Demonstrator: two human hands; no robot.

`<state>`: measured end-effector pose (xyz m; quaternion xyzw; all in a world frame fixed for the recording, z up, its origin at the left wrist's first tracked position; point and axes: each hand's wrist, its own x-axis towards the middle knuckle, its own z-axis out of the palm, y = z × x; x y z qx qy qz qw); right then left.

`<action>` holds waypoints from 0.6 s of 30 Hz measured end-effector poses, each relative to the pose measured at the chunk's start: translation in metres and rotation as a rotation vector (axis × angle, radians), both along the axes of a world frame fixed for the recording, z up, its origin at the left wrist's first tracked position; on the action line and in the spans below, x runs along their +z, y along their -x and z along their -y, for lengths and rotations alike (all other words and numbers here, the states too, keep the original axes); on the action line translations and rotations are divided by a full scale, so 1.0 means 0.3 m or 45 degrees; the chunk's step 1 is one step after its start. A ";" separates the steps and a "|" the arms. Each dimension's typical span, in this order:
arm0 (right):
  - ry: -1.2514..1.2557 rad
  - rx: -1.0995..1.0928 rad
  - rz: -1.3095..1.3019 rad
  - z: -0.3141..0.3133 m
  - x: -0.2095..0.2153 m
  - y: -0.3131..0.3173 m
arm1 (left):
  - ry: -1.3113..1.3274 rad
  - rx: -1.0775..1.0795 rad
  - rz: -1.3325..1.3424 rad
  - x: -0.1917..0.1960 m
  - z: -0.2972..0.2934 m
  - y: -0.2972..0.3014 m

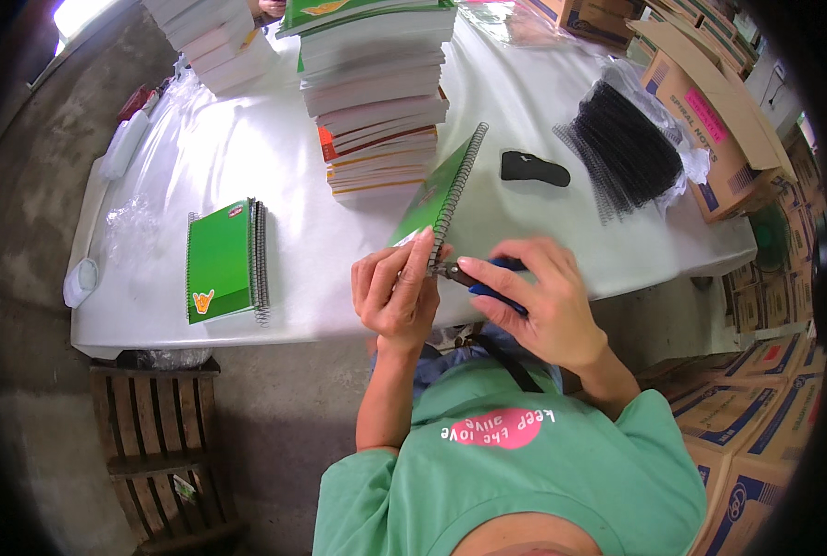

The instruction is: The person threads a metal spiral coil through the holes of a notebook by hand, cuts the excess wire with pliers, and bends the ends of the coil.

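In my left hand [397, 287], closed on its lower end, a green spiral notebook [429, 190] stands tilted on edge, its dark wire coil turned to the right. My right hand [545, 298] is wrapped round blue-handled pliers [499, 295]. The jaws of the pliers meet the near end of the coil, right beside my left fingertips; whether they pinch the wire is too small to tell. To the left on the table lies a small pile of finished-looking green spiral notebooks [221, 259] with an orange hand picture on the top cover.
A tall stack of unbound books [376, 102] rises behind the notebook, another stack [211, 42] farther left. Many black coils [622, 148] lie in plastic beside an open carton [710, 120]. A flat black object [534, 169] rests nearer. Cartons [738, 426] and a wooden slatted seat [159, 426] flank me.
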<state>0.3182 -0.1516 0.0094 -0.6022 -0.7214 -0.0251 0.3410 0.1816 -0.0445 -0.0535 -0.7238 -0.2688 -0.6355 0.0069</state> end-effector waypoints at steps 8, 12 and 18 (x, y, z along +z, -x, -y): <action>1.127 0.589 -1.830 -0.015 -0.073 -0.022 | -0.088 -0.006 0.061 -0.024 -0.001 0.007; 0.415 0.316 -0.627 -0.052 -0.132 -0.031 | 0.230 -0.119 0.564 -0.034 -0.011 0.044; 0.706 -0.453 0.253 -0.078 -0.308 -0.194 | 0.614 -0.039 1.088 0.009 -0.033 0.288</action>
